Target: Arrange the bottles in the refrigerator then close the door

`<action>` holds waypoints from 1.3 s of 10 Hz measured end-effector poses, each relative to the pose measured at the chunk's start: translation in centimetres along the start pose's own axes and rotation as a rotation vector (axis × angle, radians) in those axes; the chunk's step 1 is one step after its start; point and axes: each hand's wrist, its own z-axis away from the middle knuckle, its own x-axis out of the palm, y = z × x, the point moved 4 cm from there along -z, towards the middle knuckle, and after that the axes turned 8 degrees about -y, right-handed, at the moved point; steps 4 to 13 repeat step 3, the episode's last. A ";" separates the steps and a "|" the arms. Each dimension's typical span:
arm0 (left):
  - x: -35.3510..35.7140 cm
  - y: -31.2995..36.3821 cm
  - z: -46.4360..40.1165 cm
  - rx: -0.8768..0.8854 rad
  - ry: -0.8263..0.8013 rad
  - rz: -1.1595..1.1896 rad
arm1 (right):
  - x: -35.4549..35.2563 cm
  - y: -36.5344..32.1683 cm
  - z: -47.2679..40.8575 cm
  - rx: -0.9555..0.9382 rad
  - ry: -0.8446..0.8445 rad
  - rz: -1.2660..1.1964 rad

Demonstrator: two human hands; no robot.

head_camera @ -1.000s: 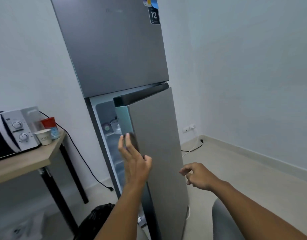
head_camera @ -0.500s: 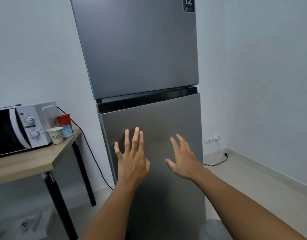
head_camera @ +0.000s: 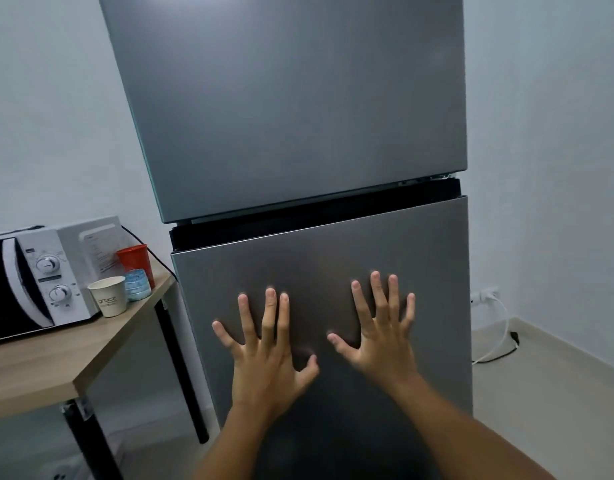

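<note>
A tall grey two-door refrigerator [head_camera: 291, 116] stands straight in front of me. Its lower door [head_camera: 419, 271] is shut flush against the body, so no bottles inside can be seen. My left hand [head_camera: 267, 355] lies flat on the lower door with the fingers spread and holds nothing. My right hand [head_camera: 378, 334] rests beside it on the same door, fingers also spread and empty.
A wooden table [head_camera: 38, 368] with black legs stands left of the refrigerator, carrying a white microwave [head_camera: 38, 282], a paper cup [head_camera: 108, 296], a red cup [head_camera: 135, 259] and a small plastic bottle [head_camera: 137, 284]. A white cable [head_camera: 499, 337] runs from a wall socket at right.
The lower door swung from ajar to shut. My right hand came up onto the door beside my left, and both now press flat on it with fingers spread.
</note>
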 end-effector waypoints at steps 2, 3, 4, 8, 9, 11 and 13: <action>-1.5 0.3 1.3 0.016 -0.029 0.045 | -1.2 -0.4 0.5 -0.046 -0.020 -0.034; -1.4 -0.2 5.9 0.116 -0.191 0.239 | -4.8 0.8 1.1 -0.122 -0.165 -0.187; -1.4 -0.2 5.9 0.116 -0.191 0.239 | -4.8 0.8 1.1 -0.122 -0.165 -0.187; -1.4 -0.2 5.9 0.116 -0.191 0.239 | -4.8 0.8 1.1 -0.122 -0.165 -0.187; -1.4 -0.2 5.9 0.116 -0.191 0.239 | -4.8 0.8 1.1 -0.122 -0.165 -0.187; -1.4 -0.2 5.9 0.116 -0.191 0.239 | -4.8 0.8 1.1 -0.122 -0.165 -0.187; -1.4 -0.2 5.9 0.116 -0.191 0.239 | -4.8 0.8 1.1 -0.122 -0.165 -0.187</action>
